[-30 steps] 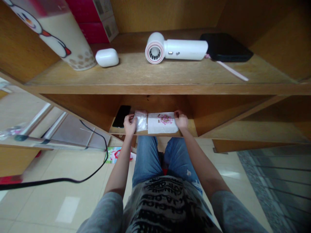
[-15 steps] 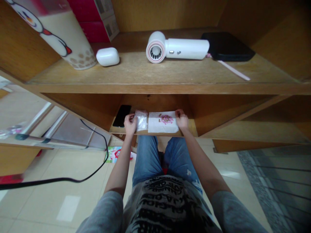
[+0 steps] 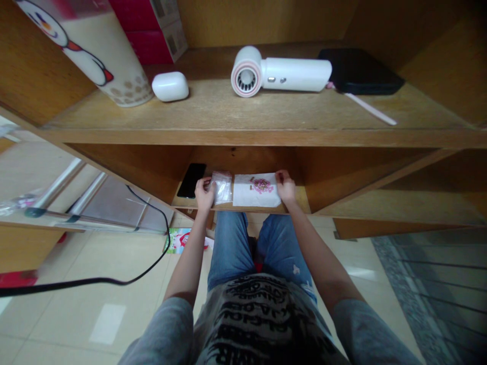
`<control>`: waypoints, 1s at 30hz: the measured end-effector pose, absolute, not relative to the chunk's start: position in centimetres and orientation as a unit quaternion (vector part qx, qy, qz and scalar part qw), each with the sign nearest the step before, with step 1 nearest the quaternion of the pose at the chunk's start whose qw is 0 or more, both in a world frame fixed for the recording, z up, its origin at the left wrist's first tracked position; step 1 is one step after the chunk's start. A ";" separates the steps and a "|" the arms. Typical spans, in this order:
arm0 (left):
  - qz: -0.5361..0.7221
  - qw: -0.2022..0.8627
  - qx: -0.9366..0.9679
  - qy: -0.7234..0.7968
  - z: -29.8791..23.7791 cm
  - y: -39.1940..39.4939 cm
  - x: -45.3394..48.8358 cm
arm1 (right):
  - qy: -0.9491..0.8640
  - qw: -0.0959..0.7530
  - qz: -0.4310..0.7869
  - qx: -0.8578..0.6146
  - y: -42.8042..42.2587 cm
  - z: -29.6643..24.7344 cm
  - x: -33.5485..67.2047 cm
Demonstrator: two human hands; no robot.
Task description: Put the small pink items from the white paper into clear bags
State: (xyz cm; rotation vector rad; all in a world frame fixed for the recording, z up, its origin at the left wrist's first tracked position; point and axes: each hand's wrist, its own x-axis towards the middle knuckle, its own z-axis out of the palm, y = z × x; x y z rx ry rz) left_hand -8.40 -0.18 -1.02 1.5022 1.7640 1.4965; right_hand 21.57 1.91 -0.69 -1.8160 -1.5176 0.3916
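Observation:
On the lower shelf, a clear plastic bag [image 3: 222, 188] lies flat beside a white sheet with a pink print [image 3: 243, 191]. The sheet could be paper or cloth; I cannot tell which. My left hand [image 3: 204, 193] is closed at the left edge of the plastic bag, thumb and fingers bent onto it. At the opposite end, my right hand [image 3: 285, 188] pinches the right edge of the white sheet. A black phone [image 3: 191, 180] rests just left of my left hand.
Above, the upper shelf [image 3: 213, 115] holds a bubble tea cup [image 3: 117, 56], a white earbud case [image 3: 170, 86], a white handheld fan [image 3: 292, 74] and a flat black object [image 3: 361, 71]. A black cable [image 3: 114, 281] hangs at the left, near a metal frame [image 3: 81, 203].

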 end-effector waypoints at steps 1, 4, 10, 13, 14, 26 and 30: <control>0.533 0.192 0.534 0.628 -1.0 -0.2 -8.4 | -0.592 0.365 0.152 -0.703 1.9 -0.7 21.6; 0.534 0.195 0.533 0.627 -1.0 -0.2 -8.4 | -0.597 0.368 0.147 -0.697 1.9 -0.7 21.6; 0.531 0.202 0.531 0.629 -1.0 -0.2 -8.4 | -0.597 0.365 0.148 -0.699 1.9 -0.7 21.7; 0.532 0.201 0.529 0.629 -1.0 -0.2 -8.4 | -0.592 0.373 0.155 -0.697 1.9 -0.7 21.7; 0.533 0.201 0.529 0.630 -1.0 -0.2 -8.4 | -0.590 0.377 0.158 -0.696 1.9 -0.7 21.7; 0.536 0.202 0.526 0.628 -1.2 -0.2 -8.5 | -0.583 0.377 0.163 -0.701 1.9 -0.6 21.7; 0.534 0.198 0.528 0.629 -1.3 -0.1 -8.5 | -0.583 0.370 0.157 -0.706 1.8 -0.6 21.6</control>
